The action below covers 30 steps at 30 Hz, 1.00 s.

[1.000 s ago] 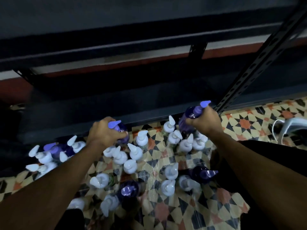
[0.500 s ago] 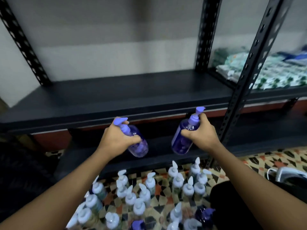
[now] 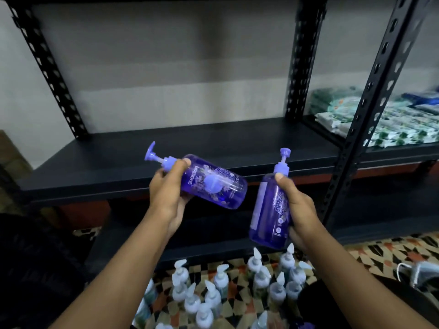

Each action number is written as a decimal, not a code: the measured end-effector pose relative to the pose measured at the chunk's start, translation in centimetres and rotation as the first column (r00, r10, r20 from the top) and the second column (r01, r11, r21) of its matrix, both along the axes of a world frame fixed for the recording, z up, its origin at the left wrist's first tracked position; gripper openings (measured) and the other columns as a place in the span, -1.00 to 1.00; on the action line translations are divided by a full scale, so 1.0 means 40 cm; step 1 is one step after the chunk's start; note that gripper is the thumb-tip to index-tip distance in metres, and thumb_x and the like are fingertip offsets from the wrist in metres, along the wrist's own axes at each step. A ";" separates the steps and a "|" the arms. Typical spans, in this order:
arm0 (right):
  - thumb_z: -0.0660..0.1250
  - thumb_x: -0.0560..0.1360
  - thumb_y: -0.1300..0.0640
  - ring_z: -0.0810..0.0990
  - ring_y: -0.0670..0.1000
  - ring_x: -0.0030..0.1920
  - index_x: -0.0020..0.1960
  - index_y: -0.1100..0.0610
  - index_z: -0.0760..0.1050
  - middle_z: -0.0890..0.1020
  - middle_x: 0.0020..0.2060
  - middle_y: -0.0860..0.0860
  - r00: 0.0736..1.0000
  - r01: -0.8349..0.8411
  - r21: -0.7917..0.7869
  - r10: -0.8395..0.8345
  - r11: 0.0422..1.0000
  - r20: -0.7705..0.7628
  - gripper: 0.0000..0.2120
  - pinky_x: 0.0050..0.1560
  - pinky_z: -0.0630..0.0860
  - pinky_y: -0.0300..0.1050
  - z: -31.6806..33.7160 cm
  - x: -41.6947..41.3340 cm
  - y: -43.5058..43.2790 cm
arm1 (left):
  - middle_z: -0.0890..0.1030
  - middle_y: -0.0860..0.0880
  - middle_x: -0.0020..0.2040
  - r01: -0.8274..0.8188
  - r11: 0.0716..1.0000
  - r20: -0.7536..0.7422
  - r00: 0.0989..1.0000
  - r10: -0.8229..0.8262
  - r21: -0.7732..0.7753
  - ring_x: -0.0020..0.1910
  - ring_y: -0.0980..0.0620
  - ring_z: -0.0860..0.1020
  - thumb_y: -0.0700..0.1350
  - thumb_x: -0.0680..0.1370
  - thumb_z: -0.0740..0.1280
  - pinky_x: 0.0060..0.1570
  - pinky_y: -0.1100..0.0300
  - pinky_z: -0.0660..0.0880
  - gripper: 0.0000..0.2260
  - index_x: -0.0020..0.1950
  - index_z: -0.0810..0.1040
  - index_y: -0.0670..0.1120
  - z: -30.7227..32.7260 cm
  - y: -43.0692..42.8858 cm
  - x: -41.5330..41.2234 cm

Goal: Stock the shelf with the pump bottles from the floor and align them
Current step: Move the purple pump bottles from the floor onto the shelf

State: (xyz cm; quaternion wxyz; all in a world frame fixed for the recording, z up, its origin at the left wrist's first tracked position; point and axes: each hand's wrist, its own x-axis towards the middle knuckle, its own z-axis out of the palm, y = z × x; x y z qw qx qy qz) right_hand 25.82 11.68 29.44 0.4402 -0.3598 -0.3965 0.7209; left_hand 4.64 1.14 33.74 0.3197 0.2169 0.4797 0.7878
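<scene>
Left hand: the left hand [image 3: 166, 193] is wrapped round the neck and shoulder of a clear purple plastic pump bottle [image 3: 213, 181], fingers closed on it.
Left bottle: tipped almost flat, pump head pointing left, base pointing right, held in the air in front of the shelf edge.
Right hand: the right hand [image 3: 298, 210] is clasped round the side of a second purple pump bottle [image 3: 270, 210], thumb near its collar.
Right bottle: nearly upright, leaning slightly, pump on top, also in the air.
Shelf: the dark metal shelf board [image 3: 118, 157] lies just behind both bottles.
Floor: white-pump bottles [image 3: 213, 293] stand clustered on the patterned tile floor [image 3: 392, 252] below the hands.
Neighbouring shelf: green-and-white printed packets [image 3: 392, 124] lie to the right.
</scene>
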 end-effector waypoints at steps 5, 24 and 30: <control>0.49 0.35 -0.18 0.61 0.02 -0.31 -0.05 0.11 0.52 0.61 -0.29 0.04 0.985 -0.162 -0.093 0.156 0.982 -0.071 -0.60 -0.11 0.59 -0.02 -0.031 -0.002 -0.006 | 0.62 -0.02 -0.10 0.082 0.996 0.213 0.974 -0.075 -0.022 -0.13 -0.04 0.62 0.11 0.34 0.52 0.10 -0.08 0.59 -0.77 -0.13 0.60 0.04 -0.030 0.039 -0.007; 0.46 0.43 0.34 0.67 0.12 -0.29 -0.02 0.32 0.57 0.66 -0.25 0.20 0.933 -0.319 -0.214 0.345 0.923 0.098 -0.86 -0.24 0.67 0.05 -0.046 0.056 0.003 | 0.67 -0.23 -0.12 0.558 0.695 0.135 0.813 -0.566 -0.453 -0.20 -0.14 0.68 -0.27 0.30 0.54 -0.13 -0.06 0.66 -0.67 0.03 0.60 -0.24 -0.093 0.063 0.056; 0.64 0.23 0.01 0.72 0.15 -0.12 0.13 0.20 0.60 0.73 -0.06 0.17 0.961 -0.191 0.083 0.169 0.978 0.219 -0.45 0.00 0.67 0.12 -0.058 0.059 -0.020 | 0.70 -0.18 -0.13 0.367 0.850 0.064 0.926 -0.372 -0.378 -0.25 -0.11 0.67 -0.01 0.45 0.52 -0.14 -0.03 0.66 -0.70 0.07 0.65 -0.17 -0.100 0.068 0.100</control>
